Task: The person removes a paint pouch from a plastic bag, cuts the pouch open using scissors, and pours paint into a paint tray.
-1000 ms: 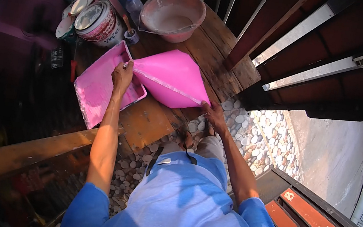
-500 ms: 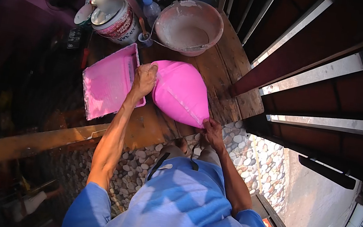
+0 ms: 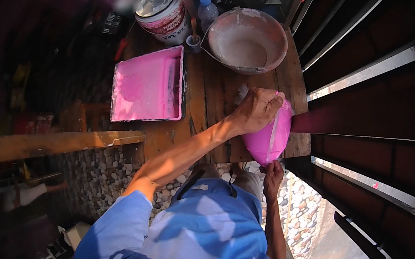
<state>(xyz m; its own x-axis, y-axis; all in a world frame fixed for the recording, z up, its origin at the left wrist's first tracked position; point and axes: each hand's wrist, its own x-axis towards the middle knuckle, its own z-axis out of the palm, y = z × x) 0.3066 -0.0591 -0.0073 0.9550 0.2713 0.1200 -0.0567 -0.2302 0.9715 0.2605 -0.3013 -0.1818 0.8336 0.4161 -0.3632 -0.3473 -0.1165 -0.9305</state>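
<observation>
A bulging pink bag (image 3: pixel 270 133) with a pale seam hangs tilted over the right end of the wooden table. My left hand (image 3: pixel 258 111) is closed on its upper part, the fingers bunched at the top. Lower down, my right hand (image 3: pixel 273 177) pinches the bag's bottom corner, close to the table's front edge. To the left of my hands lies a paint tray (image 3: pixel 141 88) coated in pink, with a dark rim. Part of the bag is hidden behind my left hand.
A paint-smeared bucket (image 3: pixel 249 37) stands at the back of the table (image 3: pixel 199 112). Beside it are a water bottle (image 3: pixel 208 13), a small cup (image 3: pixel 193 42) with a brush handle, and a paint can (image 3: pixel 165 15). Dark slats (image 3: pixel 375 108) rise along the right.
The bag has shifted right, away from the paint tray, and turned more upright and narrower in view. Both hands moved right with it, my left hand farthest. The camera view has also shifted.
</observation>
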